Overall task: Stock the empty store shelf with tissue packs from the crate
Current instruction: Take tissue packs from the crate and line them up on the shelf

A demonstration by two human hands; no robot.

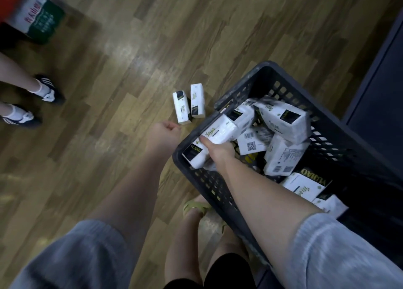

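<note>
Your right hand (214,150) grips a tissue pack (209,144) inside the crate (220,192) to lift it, while your left hand (165,131) hangs fisted and empty.

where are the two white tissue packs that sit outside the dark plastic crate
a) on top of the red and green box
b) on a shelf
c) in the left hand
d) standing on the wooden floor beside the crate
d: the two white tissue packs stand upright on the wooden floor, just left of the dark plastic crate.
</note>
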